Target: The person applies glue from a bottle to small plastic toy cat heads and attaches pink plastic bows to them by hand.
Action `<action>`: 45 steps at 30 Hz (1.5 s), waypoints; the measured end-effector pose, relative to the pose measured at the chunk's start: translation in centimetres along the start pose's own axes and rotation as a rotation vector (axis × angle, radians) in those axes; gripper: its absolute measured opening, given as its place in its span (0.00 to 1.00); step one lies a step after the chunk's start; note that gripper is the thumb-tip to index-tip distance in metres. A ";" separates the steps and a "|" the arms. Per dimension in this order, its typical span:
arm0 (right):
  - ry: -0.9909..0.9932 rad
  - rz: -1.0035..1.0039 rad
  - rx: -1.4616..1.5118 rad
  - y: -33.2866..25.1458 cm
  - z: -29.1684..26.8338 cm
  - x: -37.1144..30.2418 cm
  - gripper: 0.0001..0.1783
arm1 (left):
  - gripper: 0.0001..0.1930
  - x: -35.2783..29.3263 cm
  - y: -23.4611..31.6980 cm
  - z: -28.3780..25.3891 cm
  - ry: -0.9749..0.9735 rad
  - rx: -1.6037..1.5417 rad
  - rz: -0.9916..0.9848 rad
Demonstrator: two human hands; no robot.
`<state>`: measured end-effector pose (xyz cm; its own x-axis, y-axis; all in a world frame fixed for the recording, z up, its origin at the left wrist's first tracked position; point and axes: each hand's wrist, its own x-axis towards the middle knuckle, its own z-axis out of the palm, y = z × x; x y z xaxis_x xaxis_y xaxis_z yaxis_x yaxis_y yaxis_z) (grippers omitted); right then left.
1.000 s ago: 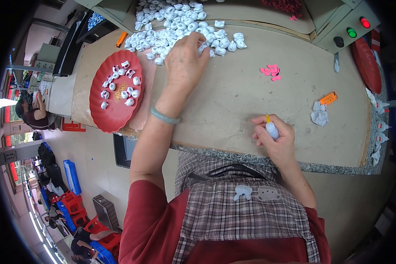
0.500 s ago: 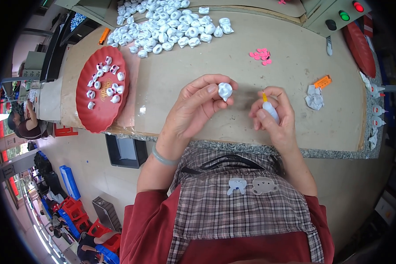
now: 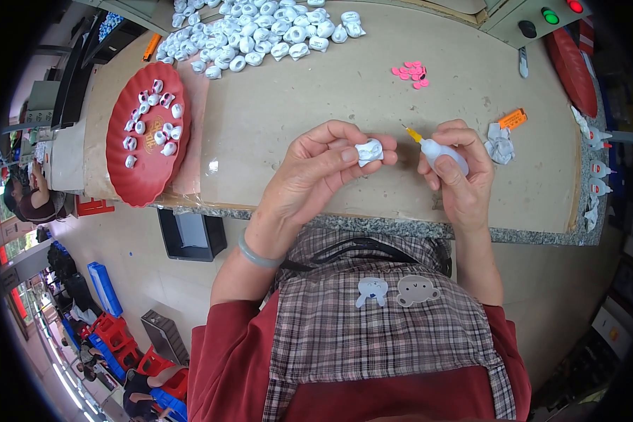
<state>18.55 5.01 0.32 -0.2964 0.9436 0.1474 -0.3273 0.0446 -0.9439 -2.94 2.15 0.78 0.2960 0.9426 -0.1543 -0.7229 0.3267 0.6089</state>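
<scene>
My left hand (image 3: 328, 158) pinches a small white ring-shaped piece (image 3: 370, 152) between thumb and fingers, above the table's near part. To its right, my right hand (image 3: 462, 169) is wrapped round a small white squeeze bottle (image 3: 449, 156) with a yellow needle tip (image 3: 414, 134). The tip points up and left, apart from the white piece. Beyond my hands lies a little group of pink discs (image 3: 410, 73). At the left, a red scalloped tray (image 3: 124, 179) holds several white pieces, some with dark red parts. A large heap of similar white pieces (image 3: 260, 32) covers the far left.
A crumpled white tissue (image 3: 499, 145) and an orange object (image 3: 513, 119) lie at the right. More squeeze bottles (image 3: 600, 169) line the right edge, near another red tray (image 3: 571, 74). A dark bin (image 3: 192, 235) stands below the table's front edge. Other people are at the far left.
The white piece has turned in my left fingers. My right hand has shifted right, and the bottle now tilts further left, its needle showing. The whole view has shifted slightly.
</scene>
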 end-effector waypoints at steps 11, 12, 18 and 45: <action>0.188 0.082 0.261 0.1 -1.2 0.3 0.19 | 0.17 0.0 -0.6 -0.2 -0.030 0.016 -0.010; 0.204 0.082 0.269 0.0 -1.2 0.3 0.20 | 0.17 0.0 -0.7 -0.1 -0.035 0.015 -0.013; 0.228 0.094 0.286 0.2 -1.1 0.3 0.21 | 0.16 0.0 -0.7 0.3 -0.017 0.089 0.009; 0.194 -0.036 -0.032 -1.6 0.0 -0.4 0.20 | 0.11 -0.3 -1.1 0.7 0.034 0.111 -0.034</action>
<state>19.21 4.58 1.73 -0.1055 0.9867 0.1240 -0.3048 0.0866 -0.9485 -1.77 1.42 0.72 0.2965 0.9335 -0.2014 -0.6385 0.3506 0.6851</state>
